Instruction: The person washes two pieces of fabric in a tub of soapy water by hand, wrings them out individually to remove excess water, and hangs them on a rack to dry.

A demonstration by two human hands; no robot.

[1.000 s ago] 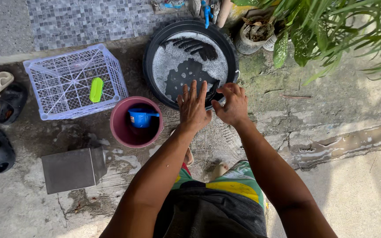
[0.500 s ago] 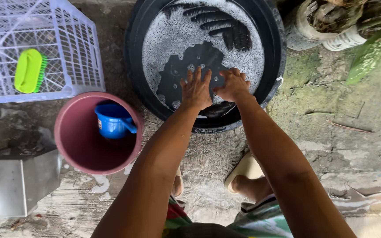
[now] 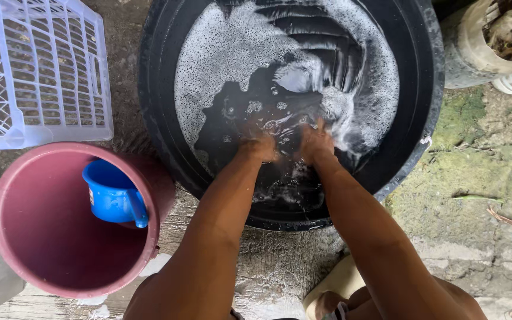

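A wide black basin [image 3: 426,77] holds dark water topped with white foam [image 3: 226,53]. A dark ribbed cloth [image 3: 321,50] lies half sunk at the far side. My left hand [image 3: 260,146] and my right hand [image 3: 315,142] are both dipped into the water side by side near the basin's middle. Their fingers are under the surface, so I cannot tell whether they grip anything.
A pink bucket [image 3: 7,178] with a blue scoop [image 3: 111,192] inside stands left of the basin, nearly touching it. A white plastic crate [image 3: 60,65] sits at the upper left, a pale plant pot [image 3: 487,41] at the upper right. Mossy, cracked concrete [image 3: 475,154] lies to the right.
My view has dropped much closer to the basin. Both hands went from hovering over the foam to plunging into the water, which now swirls around them.
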